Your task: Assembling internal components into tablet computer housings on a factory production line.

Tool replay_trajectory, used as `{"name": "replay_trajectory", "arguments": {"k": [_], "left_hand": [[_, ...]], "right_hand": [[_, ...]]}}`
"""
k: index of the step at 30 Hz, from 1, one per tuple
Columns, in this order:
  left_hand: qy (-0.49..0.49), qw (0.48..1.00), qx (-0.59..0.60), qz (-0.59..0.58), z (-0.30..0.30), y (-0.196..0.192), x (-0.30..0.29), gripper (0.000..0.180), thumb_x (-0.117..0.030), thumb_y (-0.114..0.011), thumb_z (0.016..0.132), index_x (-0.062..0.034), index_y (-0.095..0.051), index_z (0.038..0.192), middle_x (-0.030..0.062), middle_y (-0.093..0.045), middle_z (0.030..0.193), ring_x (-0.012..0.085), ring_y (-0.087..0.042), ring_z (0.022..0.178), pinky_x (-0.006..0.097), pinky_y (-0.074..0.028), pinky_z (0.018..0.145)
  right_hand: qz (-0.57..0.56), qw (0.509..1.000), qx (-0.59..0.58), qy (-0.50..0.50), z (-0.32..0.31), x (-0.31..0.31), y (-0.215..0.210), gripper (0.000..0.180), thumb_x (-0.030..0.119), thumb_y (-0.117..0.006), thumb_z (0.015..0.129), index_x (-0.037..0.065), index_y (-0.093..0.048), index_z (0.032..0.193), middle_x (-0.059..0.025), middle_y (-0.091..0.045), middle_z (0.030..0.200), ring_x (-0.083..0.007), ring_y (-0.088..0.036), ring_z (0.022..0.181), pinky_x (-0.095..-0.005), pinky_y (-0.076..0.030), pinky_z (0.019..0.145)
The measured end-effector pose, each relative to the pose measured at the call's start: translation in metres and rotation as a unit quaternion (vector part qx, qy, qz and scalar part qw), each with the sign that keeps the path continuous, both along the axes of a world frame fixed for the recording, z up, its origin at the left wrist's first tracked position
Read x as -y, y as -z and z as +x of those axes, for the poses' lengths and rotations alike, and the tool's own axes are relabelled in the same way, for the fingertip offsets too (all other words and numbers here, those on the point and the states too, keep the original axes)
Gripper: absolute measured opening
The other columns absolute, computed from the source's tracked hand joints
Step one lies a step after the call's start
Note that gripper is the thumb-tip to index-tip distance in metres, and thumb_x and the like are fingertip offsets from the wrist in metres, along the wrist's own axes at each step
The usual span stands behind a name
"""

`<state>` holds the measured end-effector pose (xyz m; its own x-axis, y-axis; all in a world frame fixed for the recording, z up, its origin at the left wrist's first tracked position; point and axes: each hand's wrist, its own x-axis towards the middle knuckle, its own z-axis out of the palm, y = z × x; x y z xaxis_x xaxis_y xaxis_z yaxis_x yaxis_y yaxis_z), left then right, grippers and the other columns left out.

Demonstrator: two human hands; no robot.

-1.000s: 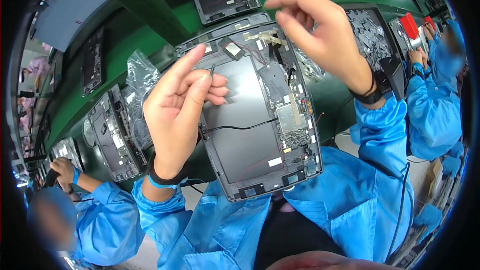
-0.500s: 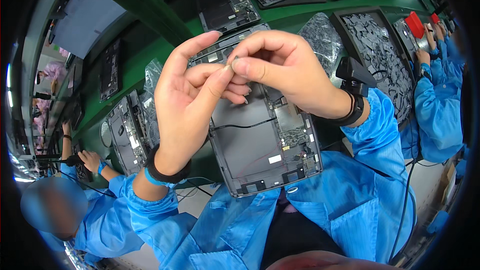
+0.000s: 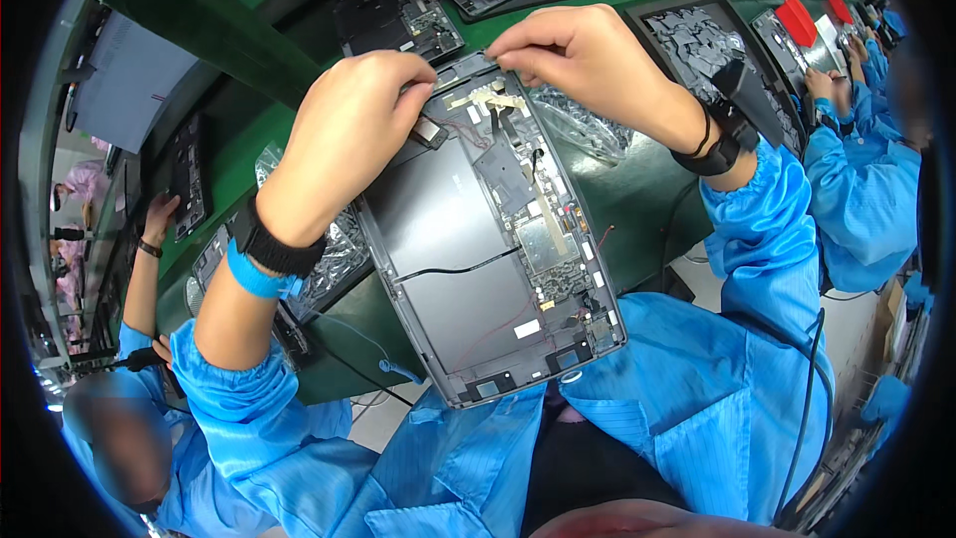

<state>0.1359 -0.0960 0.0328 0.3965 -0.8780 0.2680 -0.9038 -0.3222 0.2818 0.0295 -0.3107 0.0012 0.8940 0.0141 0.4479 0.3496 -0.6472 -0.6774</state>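
Observation:
An opened dark tablet-like housing lies lengthwise before me, its near end by my blue coat. Its circuit board and several taped parts run along the right side, and a black cable crosses it. My left hand is over the far left corner, thumb and forefinger pinched close to the far edge. At the far right corner, my right hand is bent down with its fingertips pinched by the edge strip. Whatever either pinch holds is too small or hidden to name.
More opened housings lie on the green bench behind. Clear plastic bags sit beside mine, with a tray of dark parts and red bins farther right. A green post stands left. Co-workers' hands show at both sides.
My hands were together over the housing, fingertips meeting around something tiny. They have parted and moved to its far edge, uncovering the far part of the housing.

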Motion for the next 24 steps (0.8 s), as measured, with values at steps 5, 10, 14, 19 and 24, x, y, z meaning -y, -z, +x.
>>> {"name": "replay_trajectory", "arguments": {"k": [5,10,14,19,24], "left_hand": [[0.015,0.996,-0.091,-0.016,0.004,0.008,0.023,0.014,-0.009,-0.063,0.082,0.0004,-0.071,0.089,0.0177,-0.069,0.083,0.0347,-0.066,0.077,0.041,-0.053,0.070],[-0.003,0.997,-0.060,-0.042,0.002,0.014,0.022,0.014,-0.009,-0.066,0.080,-0.0017,-0.072,0.090,0.0164,-0.069,0.082,0.0337,-0.067,0.076,0.040,-0.054,0.070],[-0.029,0.999,-0.039,-0.014,-0.001,0.012,0.025,0.011,-0.010,-0.067,0.078,-0.0033,-0.072,0.086,0.0146,-0.070,0.080,0.0330,-0.067,0.075,0.040,-0.054,0.068],[-0.026,0.999,-0.020,-0.017,-0.001,0.014,0.028,0.009,-0.011,-0.068,0.077,-0.0036,-0.071,0.082,0.0143,-0.069,0.076,0.0329,-0.067,0.072,0.040,-0.053,0.065],[-0.023,0.999,0.005,-0.030,-0.001,0.019,0.030,0.009,-0.012,-0.069,0.077,-0.0043,-0.071,0.080,0.0146,-0.068,0.072,0.0330,-0.067,0.069,0.041,-0.053,0.063]], "right_hand": [[-0.158,0.982,0.100,-0.013,0.007,-0.001,-0.001,0.011,0.011,-0.070,0.078,0.003,-0.070,0.085,-0.0113,-0.064,0.078,-0.0275,-0.064,0.070,-0.0354,-0.052,0.064],[-0.290,0.947,0.138,-0.005,0.009,-0.005,0.000,0.010,0.004,-0.068,0.075,0.001,-0.064,0.084,-0.0090,-0.058,0.080,-0.0284,-0.061,0.075,-0.0374,-0.050,0.065],[-0.353,0.925,0.137,-0.019,0.007,-0.017,-0.005,0.018,0.002,-0.064,0.068,0.001,-0.059,0.085,-0.0107,-0.052,0.084,-0.0296,-0.058,0.084,-0.0379,-0.050,0.072],[-0.370,0.923,0.105,0.005,0.012,-0.022,-0.009,0.015,0.004,-0.065,0.070,0.001,-0.058,0.083,-0.0117,-0.055,0.084,-0.0302,-0.060,0.087,-0.0374,-0.051,0.074],[-0.323,0.939,0.112,-0.041,0.033,-0.007,-0.008,0.012,0.005,-0.067,0.072,0.001,-0.069,0.082,-0.0202,-0.067,0.080,-0.0354,-0.067,0.080,-0.0398,-0.054,0.070]]}}
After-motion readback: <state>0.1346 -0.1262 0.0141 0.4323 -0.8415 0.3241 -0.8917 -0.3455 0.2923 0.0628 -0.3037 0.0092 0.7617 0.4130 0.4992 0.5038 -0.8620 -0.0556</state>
